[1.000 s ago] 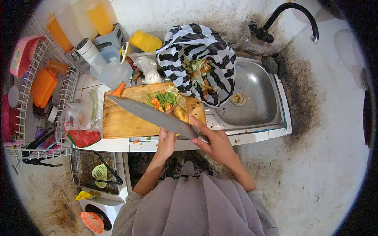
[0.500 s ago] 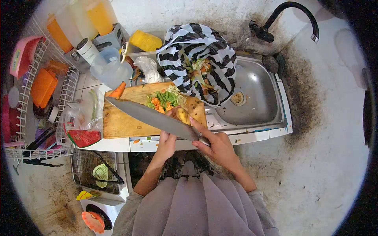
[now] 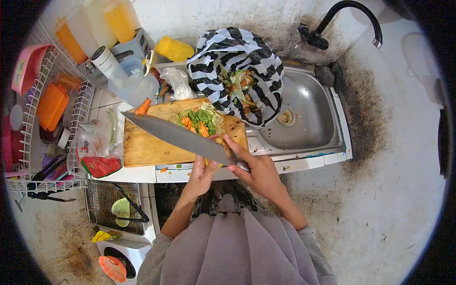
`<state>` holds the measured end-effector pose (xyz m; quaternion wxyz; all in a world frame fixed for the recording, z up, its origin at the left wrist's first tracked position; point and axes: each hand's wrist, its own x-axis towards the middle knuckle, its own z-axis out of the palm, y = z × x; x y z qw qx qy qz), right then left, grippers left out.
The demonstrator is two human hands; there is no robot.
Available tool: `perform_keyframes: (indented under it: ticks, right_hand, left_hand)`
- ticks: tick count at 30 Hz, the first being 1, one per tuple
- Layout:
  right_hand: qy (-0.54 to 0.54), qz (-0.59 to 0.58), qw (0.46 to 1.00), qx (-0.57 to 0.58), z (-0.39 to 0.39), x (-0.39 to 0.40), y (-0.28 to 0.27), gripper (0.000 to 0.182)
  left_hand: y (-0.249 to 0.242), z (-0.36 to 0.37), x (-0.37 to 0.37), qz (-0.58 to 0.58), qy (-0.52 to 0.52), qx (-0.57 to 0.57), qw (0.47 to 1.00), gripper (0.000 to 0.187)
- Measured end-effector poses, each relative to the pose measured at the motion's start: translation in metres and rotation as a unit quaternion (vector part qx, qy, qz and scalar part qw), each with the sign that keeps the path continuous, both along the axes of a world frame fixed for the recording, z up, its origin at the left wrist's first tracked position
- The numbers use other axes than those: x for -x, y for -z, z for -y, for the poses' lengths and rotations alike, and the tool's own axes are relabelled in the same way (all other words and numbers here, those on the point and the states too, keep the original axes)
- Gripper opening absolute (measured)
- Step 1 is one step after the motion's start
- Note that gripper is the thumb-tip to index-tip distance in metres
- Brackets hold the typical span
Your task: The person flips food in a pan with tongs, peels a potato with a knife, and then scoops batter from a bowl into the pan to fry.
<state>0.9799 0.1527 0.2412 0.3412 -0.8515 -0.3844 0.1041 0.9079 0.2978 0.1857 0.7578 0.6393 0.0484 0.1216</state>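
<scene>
A large knife (image 3: 180, 140) is gripped in my right hand (image 3: 260, 175), its wide blade slanting up to the left over the wooden cutting board (image 3: 147, 149). My left hand (image 3: 199, 179) is closed around a yellow potato (image 3: 222, 144), mostly hidden behind the blade near the handle. Cut green vegetables (image 3: 202, 118), orange carrot pieces (image 3: 190, 124) and pale shreds lie on the board beyond the blade. One carrot piece (image 3: 142, 107) rests at the board's upper left edge.
A black-and-white striped bag (image 3: 204, 71) holds peelings beside the steel sink (image 3: 304, 128), under a black faucet (image 3: 349, 7). Clear plastic containers (image 3: 137, 88) and a yellow sponge (image 3: 174, 48) stand behind the board. At left are plastic bags (image 3: 99, 142) and a white dish rack (image 3: 35, 102).
The potato has turned and sits lower behind the blade, showing less. My left hand has shifted slightly right, and the knife has moved slightly left with my right hand.
</scene>
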Motion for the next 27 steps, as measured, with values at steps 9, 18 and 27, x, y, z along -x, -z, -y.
perform_keyframes:
  ticks: [9, 18, 27]
  right_hand:
    - [0.008, -0.079, 0.995, -0.056, -0.006, 0.0, 0.012, 0.05]
    - [0.149, -0.046, 0.987, -0.021, -0.008, -0.018, 0.04, 0.044]
    - [0.178, -0.067, 0.971, -0.146, -0.008, -0.09, 0.053, 0.046]
  left_hand:
    - [-0.004, -0.01, -0.002, 0.039, 0.021, -0.069, 0.997, 0.049]
    - [0.012, -0.014, 0.005, -0.023, 0.032, -0.13, 0.991, 0.05]
    - [0.009, -0.012, -0.013, 0.066, 0.012, 0.245, 0.967, 0.049]
